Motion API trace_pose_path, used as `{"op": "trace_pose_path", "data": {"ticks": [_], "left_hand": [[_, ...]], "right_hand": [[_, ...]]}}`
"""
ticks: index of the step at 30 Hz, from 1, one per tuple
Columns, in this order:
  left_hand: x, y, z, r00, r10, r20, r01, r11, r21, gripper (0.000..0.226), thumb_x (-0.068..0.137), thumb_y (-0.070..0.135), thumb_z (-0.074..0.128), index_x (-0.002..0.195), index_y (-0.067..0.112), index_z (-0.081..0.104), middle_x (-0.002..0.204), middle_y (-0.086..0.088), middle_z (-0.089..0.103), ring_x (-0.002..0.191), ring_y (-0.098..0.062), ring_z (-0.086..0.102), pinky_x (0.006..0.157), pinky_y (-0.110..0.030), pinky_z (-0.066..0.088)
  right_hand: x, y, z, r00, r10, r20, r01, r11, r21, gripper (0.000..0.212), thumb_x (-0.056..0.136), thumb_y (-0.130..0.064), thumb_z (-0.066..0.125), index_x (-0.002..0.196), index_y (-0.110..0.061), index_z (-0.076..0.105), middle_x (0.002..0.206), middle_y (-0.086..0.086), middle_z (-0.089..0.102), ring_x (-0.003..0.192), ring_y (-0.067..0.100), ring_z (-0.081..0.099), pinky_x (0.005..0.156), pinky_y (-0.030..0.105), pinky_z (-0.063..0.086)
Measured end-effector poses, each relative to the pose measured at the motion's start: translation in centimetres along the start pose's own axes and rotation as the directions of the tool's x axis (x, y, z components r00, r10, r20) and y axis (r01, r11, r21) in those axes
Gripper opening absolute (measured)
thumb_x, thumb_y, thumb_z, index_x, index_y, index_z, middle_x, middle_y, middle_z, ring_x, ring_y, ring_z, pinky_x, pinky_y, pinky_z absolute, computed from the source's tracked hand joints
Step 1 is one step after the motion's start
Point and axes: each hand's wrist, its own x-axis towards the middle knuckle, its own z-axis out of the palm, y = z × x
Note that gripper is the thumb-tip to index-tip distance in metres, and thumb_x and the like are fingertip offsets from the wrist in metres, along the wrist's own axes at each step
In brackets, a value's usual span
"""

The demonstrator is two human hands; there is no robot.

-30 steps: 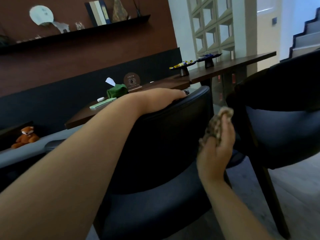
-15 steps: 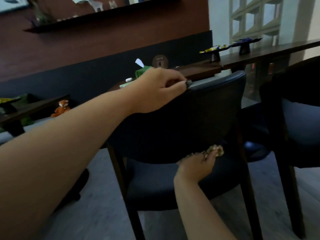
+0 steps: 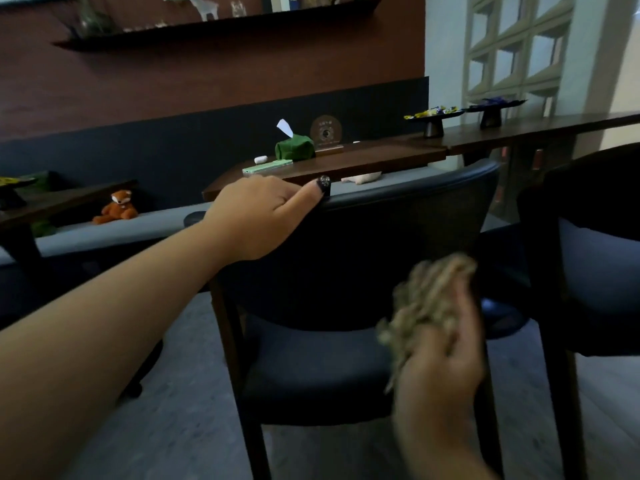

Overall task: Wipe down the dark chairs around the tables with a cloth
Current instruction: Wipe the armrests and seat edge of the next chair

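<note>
A dark chair point(image 3: 346, 268) with a curved backrest and navy seat stands in front of me, its back toward me. My left hand point(image 3: 263, 216) grips the top rail of the backrest at its left end. My right hand point(image 3: 440, 368) holds a crumpled beige patterned cloth point(image 3: 426, 303) in front of the backrest's lower right part, blurred by motion. A second dark chair point(image 3: 588, 258) stands close on the right.
Behind the chair is a brown table point(image 3: 363, 161) with a green tissue box point(image 3: 294, 148), a round plaque point(image 3: 325, 133) and a pale green flat item point(image 3: 266, 167). A grey bench point(image 3: 114, 230) with an orange fox toy point(image 3: 117, 207) runs along the wall. Grey floor lies below.
My right hand with the cloth has come up from the seat's back edge to the backrest's lower right. My left hand stays on the top rail. The view has shifted slightly.
</note>
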Motion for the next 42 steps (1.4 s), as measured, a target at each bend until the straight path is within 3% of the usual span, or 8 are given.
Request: {"op": "trace_pose_path", "data": {"ticks": [3,8,12,23,30,33,38,42], "left_hand": [[0.2,0.0,0.2,1.000,-0.008,-0.029,0.009,1.000,0.013,0.070,0.088,0.064,0.015,0.066,0.017,0.062,0.047,0.004,0.045,0.048,-0.005,0.050,0.046,-0.025,0.029],[0.3,-0.1,0.2,0.998,-0.032,-0.062,0.031,0.999,-0.016,0.059,0.090,0.060,0.022,0.054,0.025,0.053,0.043,0.009,0.049,0.044,0.001,0.048,0.047,-0.025,0.026],[0.9,-0.2,-0.2,0.983,-0.174,0.058,0.181,0.971,-0.158,0.059,0.084,0.065,0.033,0.066,0.020,0.067,0.054,0.006,0.058,0.049,-0.005,0.053,0.055,-0.030,0.041],[1.9,1.2,-1.7,0.823,-0.383,0.421,0.565,0.627,-0.536,0.055,0.093,0.044,0.044,0.053,0.020,0.073,0.059,0.002,0.067,0.051,-0.011,0.061,0.062,-0.026,0.046],[1.9,2.2,-1.7,0.811,-0.421,0.407,0.580,0.676,-0.455,0.024,0.088,0.036,0.055,0.078,0.017,0.067,0.059,0.003,0.066,0.047,-0.008,0.061,0.050,-0.019,0.046],[1.9,1.9,-1.8,0.828,-0.416,0.375,0.549,0.737,-0.395,0.029,0.088,0.040,0.055,0.070,0.022,0.068,0.057,0.008,0.066,0.048,-0.004,0.061,0.056,-0.025,0.044],[2.4,1.6,-1.5,0.823,-0.442,0.357,0.558,0.746,-0.363,0.032,0.076,0.051,0.060,0.078,0.020,0.069,0.059,0.008,0.067,0.051,-0.004,0.063,0.060,-0.027,0.045],[2.6,1.2,-1.3,0.851,-0.404,0.334,0.512,0.780,-0.360,0.031,0.086,0.043,0.058,0.065,0.023,0.071,0.059,0.008,0.066,0.056,-0.006,0.063,0.066,-0.029,0.045]], "right_hand": [[8.3,-1.8,-2.3,0.928,-0.350,-0.126,0.329,0.931,-0.160,0.061,0.086,-0.002,0.040,0.146,-0.014,0.037,0.147,0.009,0.042,0.135,0.019,0.040,0.110,0.047,0.035],[13.3,-2.7,1.9,0.940,-0.278,-0.199,0.295,0.953,0.063,0.055,0.086,0.002,0.034,0.141,-0.003,0.040,0.144,0.014,0.044,0.133,0.020,0.042,0.112,0.039,0.034],[9.8,-1.1,4.8,0.839,-0.519,-0.166,0.508,0.855,-0.106,0.055,0.081,0.015,0.034,0.135,0.008,0.044,0.143,0.025,0.041,0.138,0.033,0.033,0.117,0.045,0.023],[4.3,2.5,7.2,0.207,-0.915,0.347,0.977,0.177,-0.116,0.032,0.098,0.000,0.043,0.128,-0.003,0.054,0.138,0.021,0.048,0.138,0.032,0.033,0.115,0.046,0.024],[2.7,6.3,7.8,-0.295,-0.508,0.810,0.878,-0.479,0.020,0.040,0.094,-0.026,0.057,0.128,-0.005,0.059,0.132,0.009,0.058,0.124,0.024,0.054,0.109,0.036,0.036],[2.0,7.2,7.7,-0.343,-0.326,0.881,0.838,-0.531,0.130,0.045,0.088,-0.037,0.061,0.129,-0.018,0.058,0.134,-0.002,0.057,0.127,0.017,0.051,0.112,0.032,0.030],[4.5,6.6,5.8,-0.292,-0.437,0.851,0.944,-0.277,0.181,0.047,0.092,-0.010,0.052,0.137,-0.003,0.045,0.142,0.011,0.048,0.132,0.021,0.045,0.114,0.029,0.024],[7.9,6.0,2.0,-0.288,-0.507,0.813,0.935,-0.333,0.124,0.046,0.096,-0.012,0.046,0.142,-0.008,0.041,0.147,0.006,0.040,0.136,0.021,0.038,0.116,0.036,0.020]]}}
